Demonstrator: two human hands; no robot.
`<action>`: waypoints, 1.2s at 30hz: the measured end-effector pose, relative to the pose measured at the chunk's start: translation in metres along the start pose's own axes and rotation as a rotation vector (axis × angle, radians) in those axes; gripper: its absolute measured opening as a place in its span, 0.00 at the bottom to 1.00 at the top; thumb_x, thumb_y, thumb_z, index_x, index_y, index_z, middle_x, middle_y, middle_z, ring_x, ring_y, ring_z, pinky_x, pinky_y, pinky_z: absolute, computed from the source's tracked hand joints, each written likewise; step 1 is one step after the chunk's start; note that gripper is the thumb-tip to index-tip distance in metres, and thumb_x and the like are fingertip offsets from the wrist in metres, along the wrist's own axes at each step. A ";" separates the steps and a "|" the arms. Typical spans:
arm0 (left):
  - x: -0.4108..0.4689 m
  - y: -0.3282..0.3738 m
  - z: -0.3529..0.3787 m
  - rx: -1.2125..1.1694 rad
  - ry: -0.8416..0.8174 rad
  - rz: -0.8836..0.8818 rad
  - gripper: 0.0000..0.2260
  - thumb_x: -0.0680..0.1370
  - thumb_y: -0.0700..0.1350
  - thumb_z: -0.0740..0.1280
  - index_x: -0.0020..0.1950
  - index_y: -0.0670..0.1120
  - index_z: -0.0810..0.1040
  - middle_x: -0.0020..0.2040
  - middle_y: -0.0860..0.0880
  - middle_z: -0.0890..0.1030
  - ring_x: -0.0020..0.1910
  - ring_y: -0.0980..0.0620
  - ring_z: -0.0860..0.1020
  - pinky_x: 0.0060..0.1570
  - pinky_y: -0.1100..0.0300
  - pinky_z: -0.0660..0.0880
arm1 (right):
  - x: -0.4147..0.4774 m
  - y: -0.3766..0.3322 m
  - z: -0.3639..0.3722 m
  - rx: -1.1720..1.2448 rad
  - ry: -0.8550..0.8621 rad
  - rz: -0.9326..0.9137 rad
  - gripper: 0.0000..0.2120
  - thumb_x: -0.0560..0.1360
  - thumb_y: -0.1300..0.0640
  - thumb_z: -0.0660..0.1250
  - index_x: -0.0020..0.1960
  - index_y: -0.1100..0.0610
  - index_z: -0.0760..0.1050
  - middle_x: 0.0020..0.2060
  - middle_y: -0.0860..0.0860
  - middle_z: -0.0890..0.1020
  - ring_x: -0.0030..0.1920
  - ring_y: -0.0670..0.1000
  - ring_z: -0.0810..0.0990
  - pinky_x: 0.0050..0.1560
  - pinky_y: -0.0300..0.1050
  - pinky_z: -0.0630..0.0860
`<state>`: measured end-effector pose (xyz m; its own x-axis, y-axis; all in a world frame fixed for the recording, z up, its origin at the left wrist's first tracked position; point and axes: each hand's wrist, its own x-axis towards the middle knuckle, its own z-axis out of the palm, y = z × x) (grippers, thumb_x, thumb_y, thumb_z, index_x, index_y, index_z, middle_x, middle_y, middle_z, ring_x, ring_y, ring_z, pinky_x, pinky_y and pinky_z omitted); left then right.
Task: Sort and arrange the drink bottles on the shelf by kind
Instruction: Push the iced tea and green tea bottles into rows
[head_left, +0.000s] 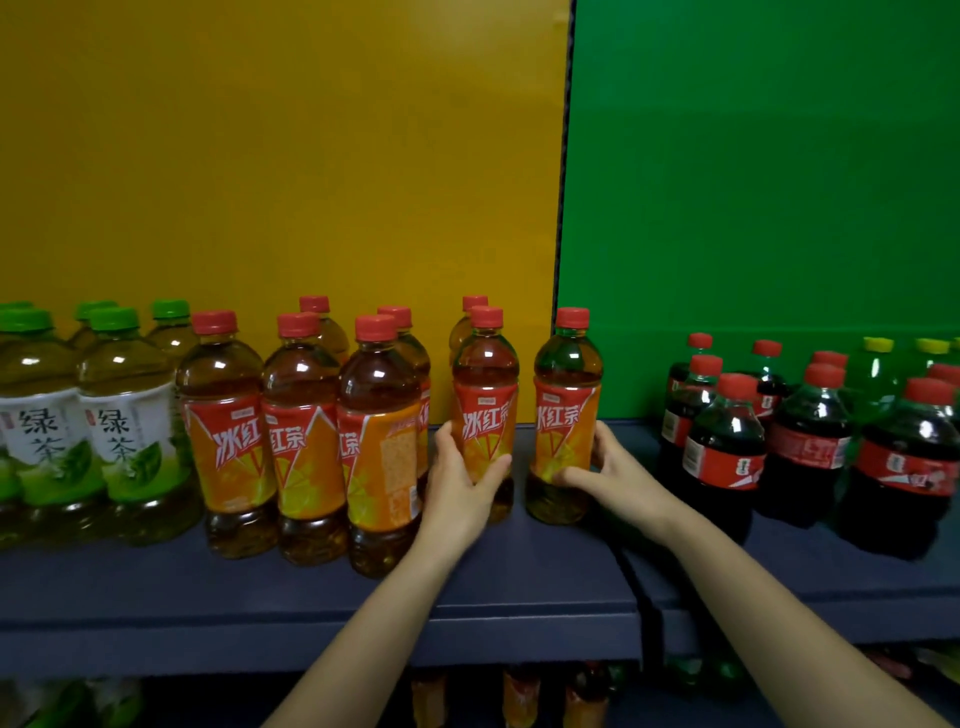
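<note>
Right now we have both bare forearms reaching up and forward from the bottom of the view to the dark blue shelf (519, 587), each hand wrapped around its own upright iced-tea bottle. Our left hand (460, 480) cups the lower label of the left tea bottle (484, 400), thumb curling across the front and the other fingers hidden behind it, so the grip is closed on that bottle. Our right hand (618, 475) does the same to the right tea bottle (566, 410), with the thumb lying low across the front of the orange label and the fingers round the right side; this grip is also clamped on its bottle. Both wrists are fairly straight and the palms face each other. The two held bottles stand near each other with a gap between, right where the yellow back panel (280, 156) meets the green back panel (763, 166). Just left of our left hand stands a cluster of other red-capped tea bottles (301, 431), and left of those the green-capped green tea bottles (124, 415). Well apart on the right, on the neighbouring shelf section, stand the dark cola bottles (727, 452), with yellow-capped green bottles (878, 374) behind them.
</note>
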<state>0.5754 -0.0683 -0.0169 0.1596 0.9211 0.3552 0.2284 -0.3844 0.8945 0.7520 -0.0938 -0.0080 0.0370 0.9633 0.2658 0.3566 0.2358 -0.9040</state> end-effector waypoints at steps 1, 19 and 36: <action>0.001 0.000 0.001 0.002 -0.005 -0.002 0.30 0.75 0.45 0.67 0.72 0.45 0.54 0.66 0.48 0.69 0.64 0.52 0.69 0.61 0.60 0.67 | 0.003 0.002 -0.002 0.002 -0.027 0.004 0.29 0.73 0.64 0.68 0.66 0.49 0.57 0.54 0.42 0.72 0.52 0.36 0.71 0.48 0.31 0.70; 0.020 -0.004 0.009 0.034 0.011 -0.011 0.30 0.74 0.46 0.70 0.70 0.46 0.57 0.66 0.46 0.72 0.65 0.50 0.72 0.64 0.51 0.71 | 0.034 0.008 0.005 0.254 -0.120 0.028 0.33 0.68 0.61 0.73 0.68 0.51 0.63 0.56 0.47 0.79 0.54 0.44 0.78 0.47 0.35 0.76; -0.013 -0.008 -0.006 -0.024 -0.092 0.010 0.27 0.76 0.49 0.65 0.72 0.55 0.56 0.65 0.61 0.64 0.66 0.63 0.61 0.66 0.64 0.60 | 0.111 -0.034 -0.028 0.519 0.025 0.115 0.08 0.76 0.52 0.61 0.48 0.53 0.76 0.51 0.56 0.80 0.52 0.54 0.77 0.52 0.50 0.72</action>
<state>0.5652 -0.0766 -0.0274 0.2499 0.9070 0.3389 0.2032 -0.3913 0.8975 0.7699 0.0013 0.0613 0.0733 0.9848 0.1574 -0.1599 0.1674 -0.9728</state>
